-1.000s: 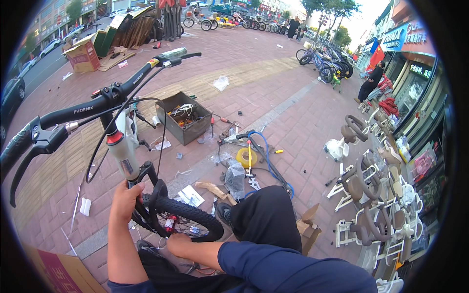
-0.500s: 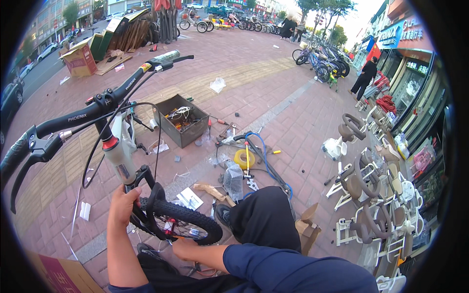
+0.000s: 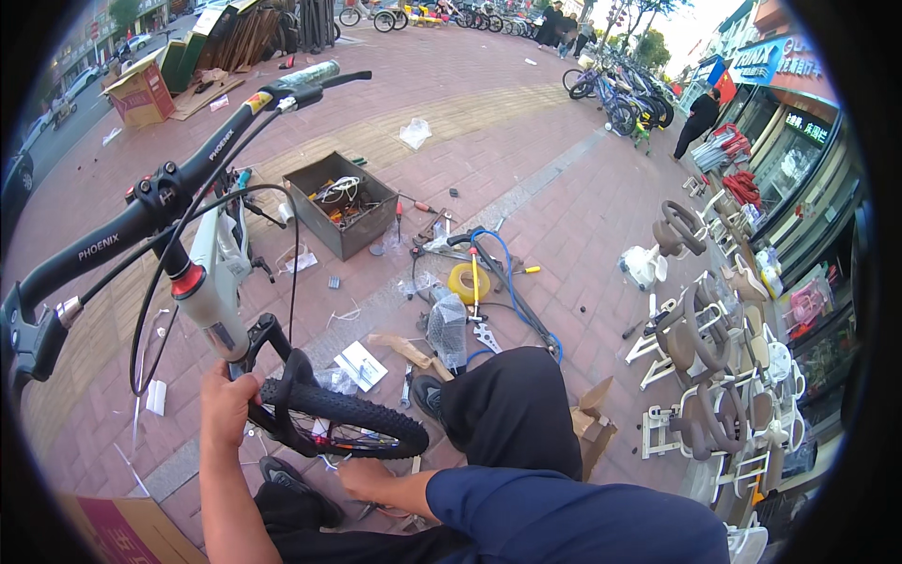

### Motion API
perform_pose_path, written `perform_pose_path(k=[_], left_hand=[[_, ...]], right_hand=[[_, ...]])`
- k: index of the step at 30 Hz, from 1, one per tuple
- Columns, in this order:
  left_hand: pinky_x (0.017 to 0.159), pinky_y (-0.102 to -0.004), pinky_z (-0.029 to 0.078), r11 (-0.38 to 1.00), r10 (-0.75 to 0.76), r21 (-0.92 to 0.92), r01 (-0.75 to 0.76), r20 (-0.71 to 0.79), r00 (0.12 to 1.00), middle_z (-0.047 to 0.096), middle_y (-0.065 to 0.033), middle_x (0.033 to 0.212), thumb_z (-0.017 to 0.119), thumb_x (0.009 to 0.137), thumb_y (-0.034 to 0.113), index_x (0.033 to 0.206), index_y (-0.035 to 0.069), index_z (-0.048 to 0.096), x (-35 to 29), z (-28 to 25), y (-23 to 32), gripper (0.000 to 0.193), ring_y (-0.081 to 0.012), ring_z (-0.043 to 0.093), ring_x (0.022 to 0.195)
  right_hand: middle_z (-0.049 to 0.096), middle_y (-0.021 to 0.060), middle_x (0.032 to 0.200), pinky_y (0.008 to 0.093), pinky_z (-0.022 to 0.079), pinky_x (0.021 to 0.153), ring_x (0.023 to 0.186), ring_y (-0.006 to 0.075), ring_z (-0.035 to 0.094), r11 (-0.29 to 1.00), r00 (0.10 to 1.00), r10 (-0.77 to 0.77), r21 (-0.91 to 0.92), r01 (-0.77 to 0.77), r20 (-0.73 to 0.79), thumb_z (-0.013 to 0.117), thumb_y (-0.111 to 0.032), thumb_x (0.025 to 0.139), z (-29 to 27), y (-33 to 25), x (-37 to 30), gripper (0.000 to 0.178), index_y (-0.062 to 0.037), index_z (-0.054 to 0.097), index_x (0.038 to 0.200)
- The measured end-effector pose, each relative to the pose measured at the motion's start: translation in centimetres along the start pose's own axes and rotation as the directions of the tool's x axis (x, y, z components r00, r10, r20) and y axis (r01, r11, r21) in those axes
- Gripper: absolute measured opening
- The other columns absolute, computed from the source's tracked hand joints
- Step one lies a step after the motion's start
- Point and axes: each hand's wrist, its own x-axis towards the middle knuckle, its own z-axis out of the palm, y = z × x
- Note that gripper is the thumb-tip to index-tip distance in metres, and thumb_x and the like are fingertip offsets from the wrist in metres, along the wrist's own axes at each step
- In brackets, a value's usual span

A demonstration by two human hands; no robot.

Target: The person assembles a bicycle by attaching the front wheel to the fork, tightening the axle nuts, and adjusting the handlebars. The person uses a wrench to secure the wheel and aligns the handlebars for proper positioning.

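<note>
A bicycle with a white frame (image 3: 212, 299) and black handlebar (image 3: 129, 228) leans at my left, its stem and brake cables above the front wheel. My left hand (image 3: 228, 402) is wrapped round the upper part of the black front fork (image 3: 272, 350), just below the head tube. Low beside the knobbly front tyre (image 3: 362, 411), near the wheel's hub, is my right hand (image 3: 365, 477). Its fingers are curled, and a small pale tip shows in front of them. What it holds is mostly hidden. Spokes and the red hub are partly covered by the fork.
Beyond the wheel stand a metal toolbox (image 3: 340, 205) and a yellow tape roll (image 3: 468, 282). A blue hose (image 3: 508, 273), a bubble-wrapped piece (image 3: 447, 331) and a wrench (image 3: 406, 387) lie on the paving. Child seats (image 3: 705, 357) crowd the right; a cardboard box (image 3: 127, 531) sits lower left.
The handlebar has swung left and lower in view, the fork and wheel tipping slightly with it. My left hand keeps its grip on the fork. My right hand has shifted slightly right.
</note>
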Motion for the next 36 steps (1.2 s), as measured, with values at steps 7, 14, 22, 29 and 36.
perform_pose_path(k=[7,14,22,29,36], left_hand=[[0.055,-0.0283,0.043,0.999,0.028,0.028,-0.029,0.033,0.999,0.059,-0.0022,0.067,0.068,0.076,0.012,0.097,-0.002,0.065,1.5,0.3,-0.3,0.025,-0.0126,0.055,0.056],[0.057,-0.0302,0.048,0.994,0.067,-0.099,-0.049,0.183,0.981,0.058,-0.0053,0.068,0.067,0.074,0.007,0.104,-0.005,0.062,2.0,-4.5,-0.8,0.032,-0.0165,0.057,0.055],[0.063,-0.0341,0.051,0.936,0.041,0.346,-0.06,0.062,0.997,0.068,-0.0107,0.079,0.067,0.069,0.006,0.101,-0.005,0.068,0.6,-8.0,1.0,0.034,-0.0226,0.065,0.064],[0.073,-0.045,0.054,0.699,0.312,0.709,-0.093,-0.185,0.932,0.074,-0.0225,0.08,0.079,0.068,0.016,0.092,-0.006,0.075,-1.0,-6.0,1.3,0.032,-0.0355,0.074,0.077],[0.07,-0.0451,0.055,0.689,0.32,0.704,-0.172,-0.083,0.944,0.072,-0.0232,0.078,0.083,0.068,0.023,0.089,-0.006,0.074,0.9,-10.2,-0.8,0.036,-0.0363,0.073,0.072]], right_hand=[[0.075,0.0225,0.1,0.0567,0.058,0.078,0.092,0.043,0.074,0.998,0.997,-0.059,-0.026,0.061,0.057,0.053,-0.032,0.102,-0.2,1.5,1.1,0.032,-0.0062,0.072,0.107],[0.069,0.025,0.093,0.0529,0.054,0.081,0.091,0.0447,0.07,0.845,0.876,-0.466,0.234,0.482,-0.123,0.053,-0.032,0.105,-9.0,-3.0,-7.9,0.032,-0.0035,0.068,0.109],[0.07,0.0293,0.109,0.0536,0.052,0.09,0.106,0.0466,0.067,0.907,0.926,-0.044,0.375,0.194,-0.374,0.058,-0.045,0.102,-11.0,2.7,-5.0,0.049,-0.0002,0.067,0.119],[0.07,0.033,0.101,0.0585,0.052,0.084,0.096,0.0501,0.069,0.979,0.988,0.09,0.196,-0.064,-0.126,0.054,-0.037,0.1,-5.3,7.6,-0.7,0.046,0.0058,0.071,0.101],[0.073,0.0269,0.094,0.0546,0.057,0.082,0.091,0.0456,0.072,0.997,0.996,-0.039,-0.065,0.034,-0.086,0.062,-0.019,0.084,0.6,11.5,4.1,0.025,0.0008,0.077,0.087]])
